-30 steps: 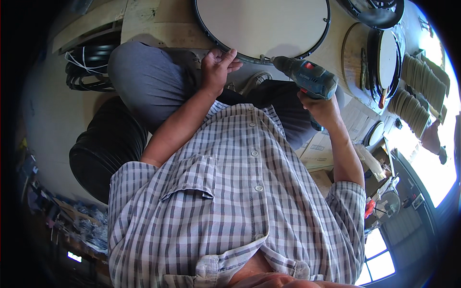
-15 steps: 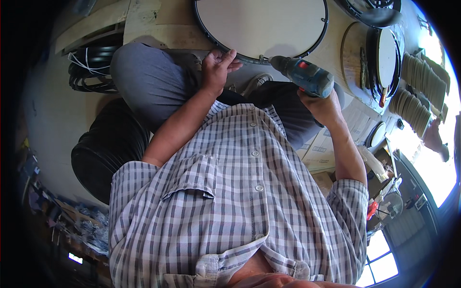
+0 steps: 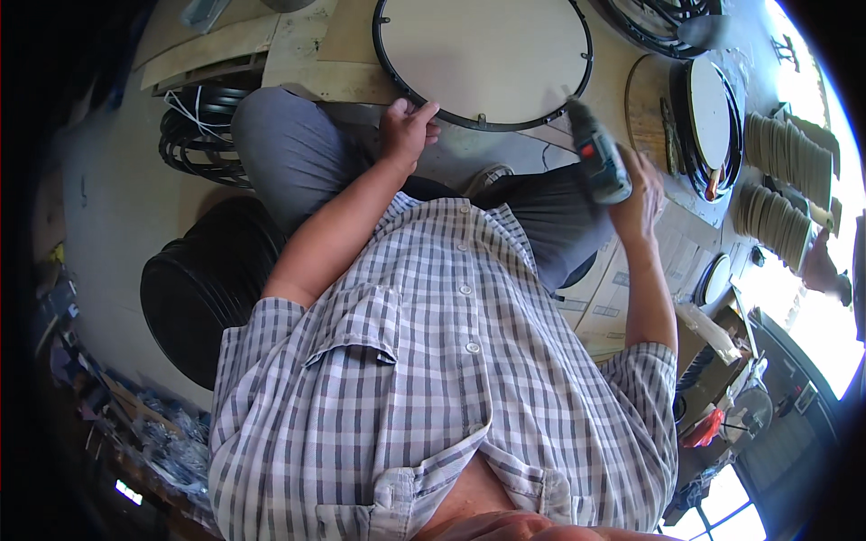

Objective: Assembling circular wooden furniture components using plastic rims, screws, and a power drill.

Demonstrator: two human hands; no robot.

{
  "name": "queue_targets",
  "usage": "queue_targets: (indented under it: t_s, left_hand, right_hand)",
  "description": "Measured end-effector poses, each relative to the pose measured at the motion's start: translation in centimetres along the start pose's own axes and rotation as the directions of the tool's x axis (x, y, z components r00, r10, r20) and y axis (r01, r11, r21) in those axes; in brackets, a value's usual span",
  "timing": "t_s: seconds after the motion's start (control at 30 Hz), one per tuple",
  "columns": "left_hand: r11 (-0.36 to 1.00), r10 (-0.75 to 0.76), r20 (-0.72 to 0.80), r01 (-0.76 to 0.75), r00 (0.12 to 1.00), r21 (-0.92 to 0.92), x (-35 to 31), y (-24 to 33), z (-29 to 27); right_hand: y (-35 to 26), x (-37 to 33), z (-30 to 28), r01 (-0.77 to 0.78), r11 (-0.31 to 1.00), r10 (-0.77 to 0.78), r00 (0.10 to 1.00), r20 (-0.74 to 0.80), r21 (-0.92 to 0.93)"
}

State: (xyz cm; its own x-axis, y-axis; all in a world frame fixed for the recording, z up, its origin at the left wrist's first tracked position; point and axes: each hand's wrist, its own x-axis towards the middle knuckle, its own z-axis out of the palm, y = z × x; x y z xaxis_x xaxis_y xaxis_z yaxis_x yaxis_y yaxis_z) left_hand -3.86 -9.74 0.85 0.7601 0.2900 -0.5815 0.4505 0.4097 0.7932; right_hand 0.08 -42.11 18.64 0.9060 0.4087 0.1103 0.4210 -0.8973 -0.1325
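Note:
A large round pale panel in a black metal ring (image 3: 483,59) lies flat in front of me. My left hand (image 3: 408,131) grips the ring's near edge, thumb on top. My right hand (image 3: 639,194) holds a dark green cordless drill (image 3: 597,160), tilted, with its tip at the ring's right near edge. I am seated, wearing a checked shirt and grey trousers.
A stack of black rings (image 3: 207,288) sits at my left on the floor, with coiled black rings and white wire (image 3: 194,135) beyond. More round framed panels (image 3: 708,117) and stacked discs (image 3: 780,194) lie at the right. Flat cardboard (image 3: 622,288) lies under my right arm.
My right hand has swung the drill from lying sideways to pointing up at the ring's right edge. My left hand stays on the ring.

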Motion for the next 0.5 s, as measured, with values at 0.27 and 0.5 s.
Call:
queue_targets:
  t_s: [0.27, 0.5]
  left_hand:
    - [0.981, -0.025, -0.135, -0.002, 0.990, -0.195, -0.2, -0.3, 0.5]
    - [0.904, -0.128, -0.014, 0.111, 0.992, -0.414, -1.7, 0.2, -0.9]
  right_hand:
    - [12.2, 1.5, 7.8, -0.252, 0.915, 0.258, 0.966, -0.024, -0.315]
    - [11.0, 1.5, 7.4, -0.245, 0.953, 0.247, 0.969, -0.008, -0.181]
